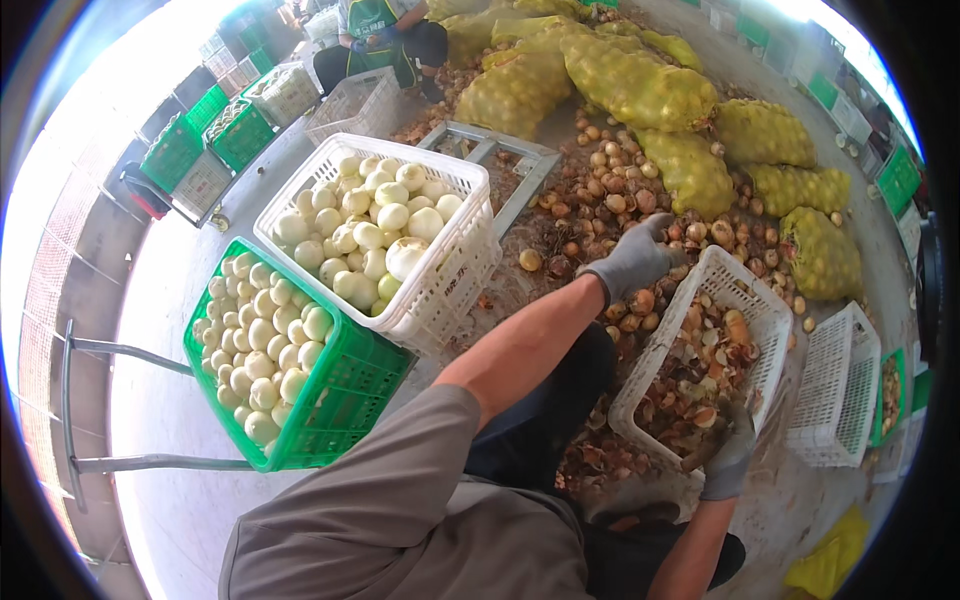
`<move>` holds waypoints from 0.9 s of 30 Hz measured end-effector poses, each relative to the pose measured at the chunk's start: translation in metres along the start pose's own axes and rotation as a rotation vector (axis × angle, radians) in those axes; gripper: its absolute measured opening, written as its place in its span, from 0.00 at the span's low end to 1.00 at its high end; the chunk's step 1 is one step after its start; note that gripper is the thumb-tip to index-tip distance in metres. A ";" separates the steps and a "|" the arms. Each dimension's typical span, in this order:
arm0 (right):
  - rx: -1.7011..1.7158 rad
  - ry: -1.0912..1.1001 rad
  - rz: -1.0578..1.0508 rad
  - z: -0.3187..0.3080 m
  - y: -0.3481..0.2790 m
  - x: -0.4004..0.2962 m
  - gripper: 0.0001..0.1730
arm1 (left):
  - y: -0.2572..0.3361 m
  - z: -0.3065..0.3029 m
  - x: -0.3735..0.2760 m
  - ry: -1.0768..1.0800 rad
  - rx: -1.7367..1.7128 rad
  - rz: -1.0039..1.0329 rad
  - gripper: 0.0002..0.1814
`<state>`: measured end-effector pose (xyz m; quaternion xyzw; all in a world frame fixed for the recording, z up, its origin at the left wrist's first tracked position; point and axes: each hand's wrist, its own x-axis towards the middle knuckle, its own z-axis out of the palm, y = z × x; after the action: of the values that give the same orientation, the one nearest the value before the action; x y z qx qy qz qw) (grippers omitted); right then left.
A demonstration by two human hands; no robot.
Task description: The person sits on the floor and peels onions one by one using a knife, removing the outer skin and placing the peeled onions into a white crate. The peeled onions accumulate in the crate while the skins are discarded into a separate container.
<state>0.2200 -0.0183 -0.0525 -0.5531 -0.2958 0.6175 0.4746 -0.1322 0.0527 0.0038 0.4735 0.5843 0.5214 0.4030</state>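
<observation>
My left hand [637, 256], in a grey glove, reaches over a pile of unpeeled onions [615, 202] on the floor; its fingers are apart and nothing shows in them. At the near right end of a white plastic crate [776, 352] is my right hand [727, 454], also gloved. Its fingers look dark and blurred against the onion skins [694, 375] inside, so whether they hold anything cannot be told. To the left stand a white crate [480, 202] heaped with peeled onions [367, 236] and, beside it, a green crate [337, 397] full of peeled onions.
Yellow mesh sacks of onions [637, 82] lie beyond the pile. A metal frame [525, 180] is behind the white crate. Nested white crates [832, 390] stand at right. A person in a green apron [371, 30] sits ahead; loaded crates on a cart [202, 195] stand far left.
</observation>
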 end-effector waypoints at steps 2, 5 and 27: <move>0.026 0.041 0.019 0.009 -0.012 -0.015 0.29 | -0.014 0.004 -0.007 -0.062 0.201 -0.083 0.54; 0.052 -0.094 0.018 -0.019 -0.013 -0.013 0.29 | -0.024 -0.012 -0.024 -0.150 0.355 -0.262 0.59; 0.330 -0.171 0.470 0.018 0.029 -0.012 0.27 | -0.285 -0.110 -0.048 -0.175 0.726 -0.772 0.47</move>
<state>0.1940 -0.0374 -0.0697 -0.4677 -0.0945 0.7945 0.3755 -0.2653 -0.0209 -0.2654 0.3747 0.8230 0.0584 0.4229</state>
